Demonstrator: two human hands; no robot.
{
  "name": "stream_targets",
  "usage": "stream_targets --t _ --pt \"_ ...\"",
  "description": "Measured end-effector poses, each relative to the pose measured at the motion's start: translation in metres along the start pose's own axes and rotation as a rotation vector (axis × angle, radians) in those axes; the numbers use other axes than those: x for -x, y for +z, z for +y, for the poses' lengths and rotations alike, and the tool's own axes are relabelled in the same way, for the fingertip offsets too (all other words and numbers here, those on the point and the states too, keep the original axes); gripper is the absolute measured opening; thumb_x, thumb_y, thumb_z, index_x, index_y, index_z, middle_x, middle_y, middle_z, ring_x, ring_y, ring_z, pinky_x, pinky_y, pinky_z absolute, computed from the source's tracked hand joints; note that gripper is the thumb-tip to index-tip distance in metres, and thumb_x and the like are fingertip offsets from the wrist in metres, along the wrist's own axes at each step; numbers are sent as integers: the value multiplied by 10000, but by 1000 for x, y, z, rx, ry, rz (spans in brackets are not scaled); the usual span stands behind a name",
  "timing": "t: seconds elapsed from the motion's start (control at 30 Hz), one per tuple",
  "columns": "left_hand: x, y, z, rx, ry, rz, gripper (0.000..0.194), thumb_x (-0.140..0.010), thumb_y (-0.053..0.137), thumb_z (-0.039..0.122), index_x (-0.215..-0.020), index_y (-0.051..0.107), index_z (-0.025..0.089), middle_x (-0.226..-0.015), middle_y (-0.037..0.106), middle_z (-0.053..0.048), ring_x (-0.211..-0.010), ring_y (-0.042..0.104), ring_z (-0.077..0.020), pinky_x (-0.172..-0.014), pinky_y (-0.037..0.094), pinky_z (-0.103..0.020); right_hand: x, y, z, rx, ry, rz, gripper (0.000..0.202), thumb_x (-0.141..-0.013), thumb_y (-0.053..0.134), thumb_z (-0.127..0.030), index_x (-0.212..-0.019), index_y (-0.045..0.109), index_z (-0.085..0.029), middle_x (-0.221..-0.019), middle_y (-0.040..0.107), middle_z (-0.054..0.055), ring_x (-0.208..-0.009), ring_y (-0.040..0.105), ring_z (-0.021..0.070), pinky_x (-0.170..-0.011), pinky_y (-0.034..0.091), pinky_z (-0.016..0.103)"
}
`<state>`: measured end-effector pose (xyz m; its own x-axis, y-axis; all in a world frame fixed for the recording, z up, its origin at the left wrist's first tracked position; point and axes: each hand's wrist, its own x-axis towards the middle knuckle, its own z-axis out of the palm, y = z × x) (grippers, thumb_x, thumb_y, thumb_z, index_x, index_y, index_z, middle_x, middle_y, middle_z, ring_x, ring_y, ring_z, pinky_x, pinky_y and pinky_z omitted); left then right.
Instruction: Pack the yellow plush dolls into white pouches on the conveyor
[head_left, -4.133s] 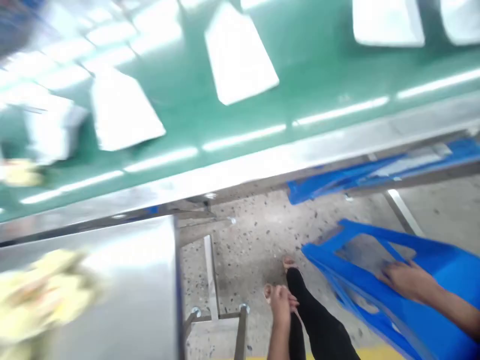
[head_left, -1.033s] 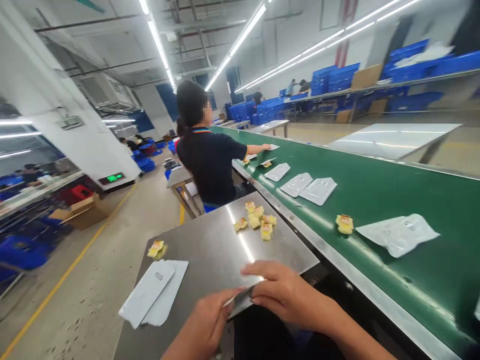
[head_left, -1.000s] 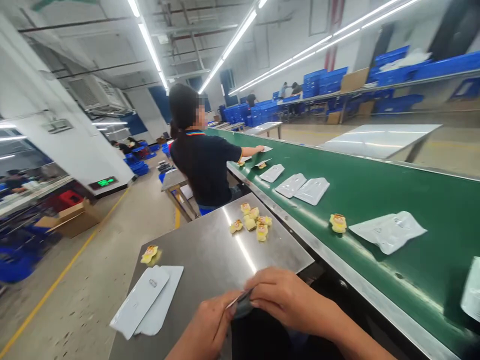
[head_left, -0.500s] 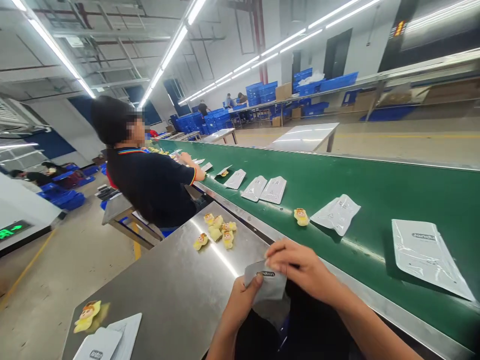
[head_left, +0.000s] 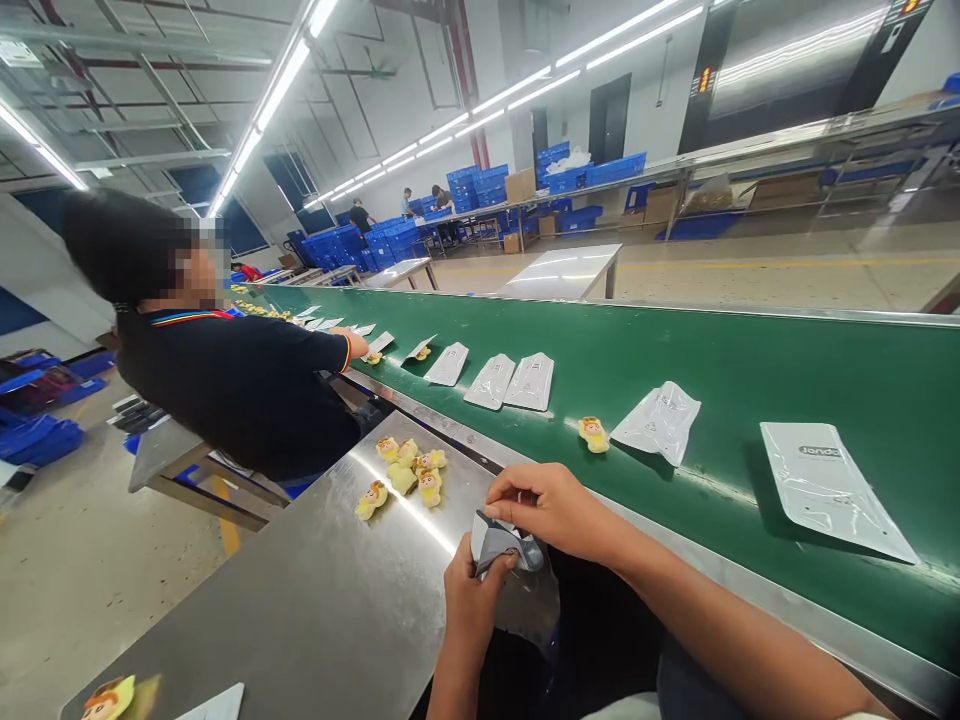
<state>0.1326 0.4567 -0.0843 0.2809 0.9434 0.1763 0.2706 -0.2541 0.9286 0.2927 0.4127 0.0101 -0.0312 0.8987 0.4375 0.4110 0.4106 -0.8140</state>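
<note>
A crumpled silver pouch [head_left: 501, 545] is held above the metal table's edge. My left hand [head_left: 472, 590] grips its lower left side, thumb across the front. The fingers of my right hand [head_left: 551, 508] pinch its top edge. Several yellow figures with small faces [head_left: 403, 478] lie grouped on the metal table [head_left: 300, 570], left of my hands. Another yellow figure [head_left: 109, 700] and part of a pouch [head_left: 217, 705] show at the bottom left. On the green belt, one yellow figure [head_left: 594, 434] lies beside a wrinkled pouch [head_left: 664, 422].
The green conveyor belt [head_left: 720, 370] runs across beyond the table, carrying several silver pouches [head_left: 531, 381]. A flat pouch [head_left: 825, 485] lies at its right. A person in a dark shirt [head_left: 232, 390] sits at the left, one arm over the belt. Blue crates [head_left: 480, 188] stand farther back.
The pouch in my hands has become folded and crumpled, its printed front no longer showing. The view has turned right, and the seated person's hand has moved on the belt.
</note>
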Motion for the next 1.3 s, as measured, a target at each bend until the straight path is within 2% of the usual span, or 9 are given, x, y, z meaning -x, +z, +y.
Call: stream_targets --t 0.3,0.43,0.57,0.67,0.8,0.93,1.13,1.2,1.3 --pt "-2 5 -8 -41 27 17 169 -665 669 326 -790 639 216 -694 677 -4 -661 595 -200 -617 466 -289 -2 -5 3 423 -119 -108 119 -818 604 -199 -817 722 -216 -894 600 15 -795 559 118 -693 406 224" --pt "-4 11 -6 -4 -14 9 210 -680 666 360 -821 653 205 -731 694 -15 -699 615 -211 -638 474 -295 1 -6 1 386 -132 -108 120 -837 584 -205 -847 703 -212 -901 603 9 -789 571 108 -696 424 215" --pt "-7 16 -7 69 -70 -15 290 -657 689 395 -862 677 190 -780 711 -35 -768 639 -231 -687 487 -309 2 -41 20 409 53 88 174 -845 590 -329 -963 645 -214 -955 625 13 -777 589 121 -685 453 218" --pt "-9 22 -9 102 -97 -58 343 -661 693 423 -888 681 167 -808 710 -59 -798 641 -241 -715 488 -324 8 -90 55 706 334 310 279 -906 477 -360 -1055 622 -174 -1012 615 106 -898 589 214 -751 435 311" --pt "-11 36 -2 112 -78 -139 347 -668 696 418 -893 679 156 -806 705 -64 -798 634 -238 -738 478 -336 22 -127 97 939 607 269 180 -751 680 -320 -814 665 -152 -839 626 124 -815 619 260 -690 424 319" --pt "-11 50 8 145 -34 -170 308 -656 708 369 -881 673 161 -782 700 -52 -742 621 -215 -705 470 -322 29 -113 93 861 495 203 160 -745 672 -320 -810 633 -179 -897 617 70 -741 610 180 -674 423 280" --pt "-6 52 16 50 56 -188 260 -688 697 336 -888 639 181 -809 687 -50 -774 605 -219 -708 445 -321 22 -64 32 -81 297 340 407 -784 565 -564 -915 462 -193 -708 560 -20 -601 542 118 -546 435 239" --pt "-3 51 18 40 75 -163 235 -679 698 319 -861 632 184 -794 683 -47 -767 606 -222 -706 444 -325 22 -50 17 -86 287 352 413 -752 609 -556 -889 459 -196 -668 519 -41 -565 495 102 -512 403 224" --pt "2 52 22 40 80 -135 202 -668 696 319 -803 626 187 -735 672 -37 -716 605 -222 -677 446 -327 27 -36 7 193 266 374 382 -718 669 -507 -833 473 -201 -676 518 -46 -581 462 101 -516 356 221"
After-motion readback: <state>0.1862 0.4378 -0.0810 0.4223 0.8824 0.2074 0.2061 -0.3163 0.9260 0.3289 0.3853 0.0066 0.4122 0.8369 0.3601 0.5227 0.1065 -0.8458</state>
